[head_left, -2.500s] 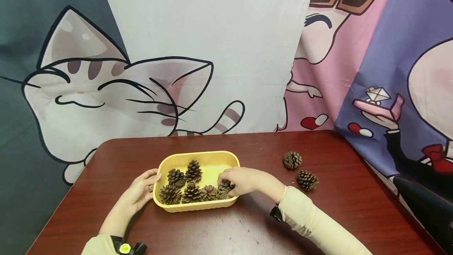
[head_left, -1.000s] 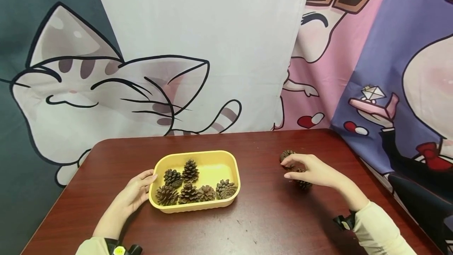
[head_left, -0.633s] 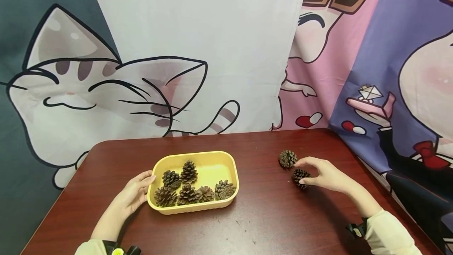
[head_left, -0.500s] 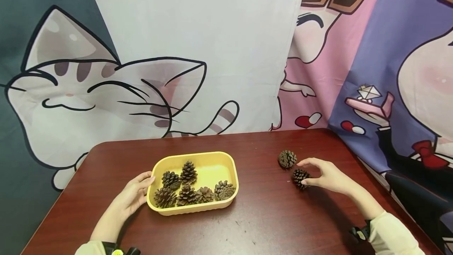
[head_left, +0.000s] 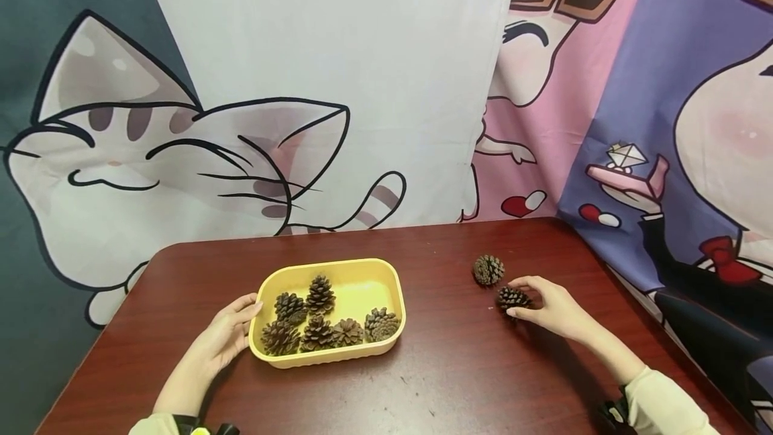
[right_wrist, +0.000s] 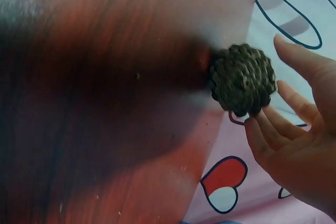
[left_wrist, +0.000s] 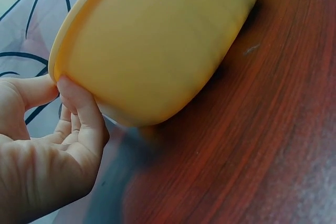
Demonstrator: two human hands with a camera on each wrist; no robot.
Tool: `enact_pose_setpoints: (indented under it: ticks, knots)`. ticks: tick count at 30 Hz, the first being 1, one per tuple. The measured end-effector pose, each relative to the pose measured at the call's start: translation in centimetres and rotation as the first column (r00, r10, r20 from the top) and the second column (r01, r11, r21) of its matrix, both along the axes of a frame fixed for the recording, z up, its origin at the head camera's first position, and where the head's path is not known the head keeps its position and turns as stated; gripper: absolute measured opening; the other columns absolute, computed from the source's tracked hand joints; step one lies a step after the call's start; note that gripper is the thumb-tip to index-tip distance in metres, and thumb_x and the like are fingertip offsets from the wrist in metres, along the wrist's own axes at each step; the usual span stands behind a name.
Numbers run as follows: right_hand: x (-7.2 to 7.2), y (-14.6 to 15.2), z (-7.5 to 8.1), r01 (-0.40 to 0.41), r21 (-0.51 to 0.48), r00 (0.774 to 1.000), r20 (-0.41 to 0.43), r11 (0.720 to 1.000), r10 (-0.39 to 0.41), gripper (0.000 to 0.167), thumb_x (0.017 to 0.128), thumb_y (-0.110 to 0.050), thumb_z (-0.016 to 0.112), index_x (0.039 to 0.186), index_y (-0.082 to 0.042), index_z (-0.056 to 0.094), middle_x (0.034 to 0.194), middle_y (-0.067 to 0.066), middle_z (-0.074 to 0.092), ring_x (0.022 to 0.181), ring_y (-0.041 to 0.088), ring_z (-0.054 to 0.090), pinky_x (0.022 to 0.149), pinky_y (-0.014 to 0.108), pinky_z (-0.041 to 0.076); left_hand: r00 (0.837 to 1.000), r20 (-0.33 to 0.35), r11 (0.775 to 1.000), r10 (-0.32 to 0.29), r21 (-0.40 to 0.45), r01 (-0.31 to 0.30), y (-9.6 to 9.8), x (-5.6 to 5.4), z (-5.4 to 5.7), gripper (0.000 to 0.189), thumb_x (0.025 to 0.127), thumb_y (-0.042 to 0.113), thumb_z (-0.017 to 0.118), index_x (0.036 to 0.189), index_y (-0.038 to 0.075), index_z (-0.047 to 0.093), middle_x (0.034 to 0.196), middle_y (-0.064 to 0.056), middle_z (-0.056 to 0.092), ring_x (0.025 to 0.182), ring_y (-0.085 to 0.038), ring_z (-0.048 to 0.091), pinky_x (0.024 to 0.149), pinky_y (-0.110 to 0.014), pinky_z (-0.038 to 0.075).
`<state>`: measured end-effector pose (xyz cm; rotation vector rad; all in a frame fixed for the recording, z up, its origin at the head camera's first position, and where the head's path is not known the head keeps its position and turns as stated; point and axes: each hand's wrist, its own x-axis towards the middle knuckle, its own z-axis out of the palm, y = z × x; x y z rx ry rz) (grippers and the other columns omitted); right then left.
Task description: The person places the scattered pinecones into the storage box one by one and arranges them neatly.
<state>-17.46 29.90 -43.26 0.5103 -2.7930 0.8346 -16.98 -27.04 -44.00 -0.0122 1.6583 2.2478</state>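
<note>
A yellow plastic tray (head_left: 329, 357) stands on the table, with several brown pine cones (head_left: 318, 332) inside, mostly along its left and front sides. My left hand (head_left: 222, 335) pinches the tray's left rim between thumb and fingers, plainly seen on the tray wall (left_wrist: 152, 51) in the left wrist view. To the right, my right hand (head_left: 557, 309) spreads thumb and fingers around a pine cone (head_left: 511, 298) on the table. In the right wrist view a gap shows between the thumb and that cone (right_wrist: 243, 78); the fingers are at its lower side, and firm contact is unclear.
Another loose pine cone (head_left: 488, 270) lies just behind and left of the right hand's cone. Small dark crumbs dot the reddish-brown table (head_left: 459, 381). A cartoon-printed cloth (head_left: 362, 52) hangs behind the table and along its right side.
My right hand left the tray, where one more pine cone now lies visible at the right, and moved over to the loose cones. Lately its thumb and fingers have closed in around the nearer one.
</note>
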Motion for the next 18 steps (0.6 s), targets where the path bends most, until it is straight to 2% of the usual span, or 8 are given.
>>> enact_pose_setpoints:
  ticks: [7, 18]
  knots:
    - [-0.19, -0.27, -0.50, 0.010, -0.005, 1.000, -0.019, 1.000, -0.010, 0.047, 0.071, -0.024, 0.082, 0.109, -0.007, 0.061, 0.107, 0.011, 0.064, 0.091, 0.030, 0.065, 0.076, 0.043, 0.053, 1.000, 0.006, 1.000, 0.010, 0.027, -0.010, -0.05, 0.17, -0.10, 0.008, 0.098, 0.012, 0.047, 0.105, 0.016, 0.046, 0.095, 0.003, 0.057, 0.089, -0.010, 0.061, 0.072, -0.027, 0.053]
    - [-0.23, -0.52, -0.32, 0.033, 0.028, 0.999, -0.003, 0.999, -0.033, 0.045, 0.071, -0.022, 0.081, 0.108, -0.006, 0.061, 0.103, 0.012, 0.065, 0.090, 0.030, 0.064, 0.076, 0.044, 0.052, 1.000, 0.007, 0.999, 0.002, 0.047, -0.002, -0.06, 0.06, -0.03, 0.007, 0.098, 0.012, 0.047, 0.103, 0.017, 0.048, 0.095, 0.002, 0.057, 0.089, -0.012, 0.061, 0.071, -0.028, 0.053]
